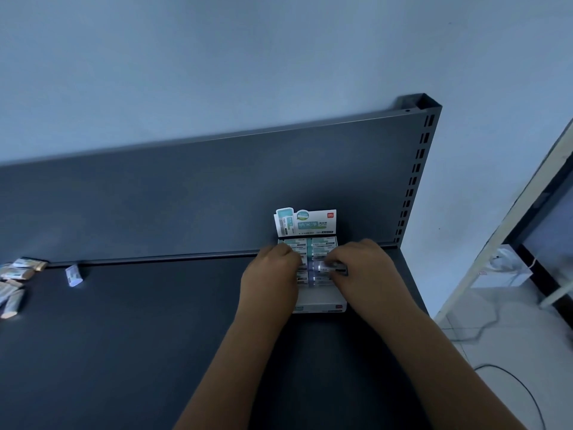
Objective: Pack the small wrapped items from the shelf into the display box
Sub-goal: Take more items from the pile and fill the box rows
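Display box [319, 301] stands on the dark shelf [155, 336], back flap upright. Right hand [362, 268] pinches a wrapped item [325, 267] over the right row. Left hand [273, 271] rests on the left row. Loose items [15, 283] lie well apart at the shelf's left edge.

Pale blue wall [217, 57] across twelve o'clock, above a dark grey back panel [186, 187]. At two o'clock, a slotted steel upright [418, 169] closing off the panel's end. At three o'clock, a white-and-black door frame [508, 225] slanting down to a pale tiled floor [496, 342] at four, with a blurred white object [508, 268] at its foot and a black cable [493, 364] looping toward five.
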`<control>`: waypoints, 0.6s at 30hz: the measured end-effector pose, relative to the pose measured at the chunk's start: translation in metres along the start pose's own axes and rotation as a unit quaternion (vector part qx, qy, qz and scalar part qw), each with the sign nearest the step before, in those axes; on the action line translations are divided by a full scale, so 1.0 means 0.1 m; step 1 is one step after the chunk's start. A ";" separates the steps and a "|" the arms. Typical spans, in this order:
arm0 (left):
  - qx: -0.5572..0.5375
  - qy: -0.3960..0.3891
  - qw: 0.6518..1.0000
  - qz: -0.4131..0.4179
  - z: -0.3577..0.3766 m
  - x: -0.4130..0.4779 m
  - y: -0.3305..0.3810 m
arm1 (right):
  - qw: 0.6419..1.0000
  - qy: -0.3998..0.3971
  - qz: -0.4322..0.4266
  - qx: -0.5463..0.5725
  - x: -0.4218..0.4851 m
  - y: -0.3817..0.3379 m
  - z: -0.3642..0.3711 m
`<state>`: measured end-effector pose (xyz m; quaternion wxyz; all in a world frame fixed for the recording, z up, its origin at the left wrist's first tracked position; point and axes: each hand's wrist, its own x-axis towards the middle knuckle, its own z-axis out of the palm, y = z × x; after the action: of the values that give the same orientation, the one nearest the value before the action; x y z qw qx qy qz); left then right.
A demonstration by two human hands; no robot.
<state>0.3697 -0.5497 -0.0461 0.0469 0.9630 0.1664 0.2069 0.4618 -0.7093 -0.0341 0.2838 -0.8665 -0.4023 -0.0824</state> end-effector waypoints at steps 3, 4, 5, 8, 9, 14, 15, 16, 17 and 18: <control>-0.009 0.011 1.000 0.012 -0.04 -0.06 0.07 | 1.000 0.020 -0.015 0.001 0.05 0.02 0.07; -0.014 0.014 1.000 0.017 -0.05 -0.09 0.09 | 0.999 0.027 -0.021 0.002 0.06 0.03 0.09; -0.018 0.017 1.000 0.019 -0.06 -0.11 0.10 | 0.999 0.031 -0.028 0.001 0.08 0.03 0.10; -0.021 0.018 0.999 0.021 -0.05 -0.12 0.07 | 0.998 0.036 -0.051 -0.013 0.13 0.05 0.16; -0.021 0.017 0.999 0.025 -0.04 -0.12 0.06 | 0.998 0.034 -0.054 -0.017 0.14 0.06 0.18; 0.008 0.007 0.999 0.038 -0.08 -0.11 0.06 | 0.996 0.034 -0.068 -0.044 0.14 0.10 0.23; 0.014 0.008 0.999 0.040 -0.09 -0.11 0.06 | 0.995 0.037 -0.072 -0.050 0.14 0.10 0.23; 0.017 0.008 0.999 0.040 -0.09 -0.12 0.06 | 0.994 0.043 -0.077 -0.057 0.13 0.09 0.23; 0.016 0.009 0.999 0.039 -0.09 -0.12 0.07 | 0.993 0.050 -0.082 -0.065 0.13 0.08 0.23; 0.013 0.007 0.999 0.038 -0.09 -0.12 0.08 | 0.992 0.054 -0.084 -0.071 0.12 0.06 0.22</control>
<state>0.3579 -0.5611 -0.0413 0.0253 0.9677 0.1326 0.2127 0.4724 -0.6926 -0.0511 0.2344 -0.8422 -0.4507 -0.1807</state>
